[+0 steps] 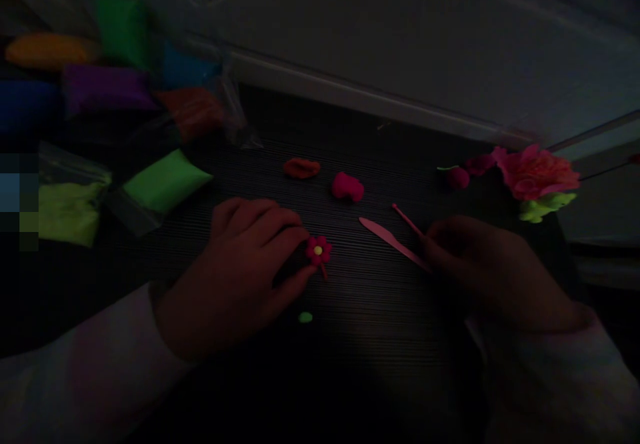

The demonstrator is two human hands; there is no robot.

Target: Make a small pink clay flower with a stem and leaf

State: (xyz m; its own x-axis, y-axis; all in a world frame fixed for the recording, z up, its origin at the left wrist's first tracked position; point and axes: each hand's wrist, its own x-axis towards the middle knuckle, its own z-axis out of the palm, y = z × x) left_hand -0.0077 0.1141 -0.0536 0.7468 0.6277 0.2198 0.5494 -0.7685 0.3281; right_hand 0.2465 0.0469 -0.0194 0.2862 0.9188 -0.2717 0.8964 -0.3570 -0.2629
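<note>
Between the thumb and forefinger of my left hand [245,264] is a small clay flower [319,251], with pink petals, a pale yellow centre and a short reddish stem. My right hand [490,267] pinches a thin pink modelling tool [407,219] with a small rounded tip. Beside it on the table lies a flat pink modelling knife [390,236], its near end close to the right fingers. A small green clay bit [305,317] rests below the flower. Farther back are a pink clay lump [347,187] and a red-orange clay piece [301,168].
Bags of coloured clay crowd the left side, among them a light green bag [167,183], a purple bag [107,89] and an orange-red bag [195,111]. An artificial pink flower [537,172] and a yellow-green figure [546,207] sit at the right. A pale wall panel [375,51] borders the dark table.
</note>
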